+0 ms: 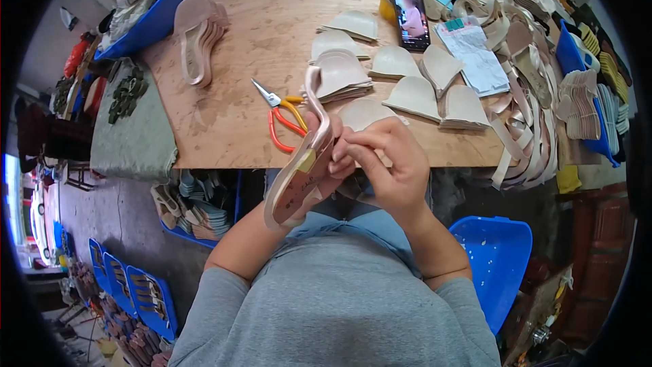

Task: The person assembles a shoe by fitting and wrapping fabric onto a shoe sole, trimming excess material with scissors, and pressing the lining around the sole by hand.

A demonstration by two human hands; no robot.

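Note:
A pinkish sandal sole (pixel 300 180) with a yellow patch and handwriting on its face stands tilted in my left hand (pixel 337 161), whose fingers wrap round its edge; part of that hand is behind the sole. My right hand (pixel 394 166) is beside it, thumb and forefinger pinched together close to the left fingertips. What the pinch holds, if anything, is too small to make out. Orange-handled pliers (pixel 277 110) lie on the table left of the sole. Just beyond the hands are stacks of beige curved pieces (pixel 339 73).
The wooden table (pixel 238 47) bears stacked soles (pixel 197 41) at the left, a phone (pixel 411 20), a paper sheet (pixel 473 54) and a heap of straps (pixel 526 95) at the right. A blue bin (pixel 492 265) stands below the table's right side.

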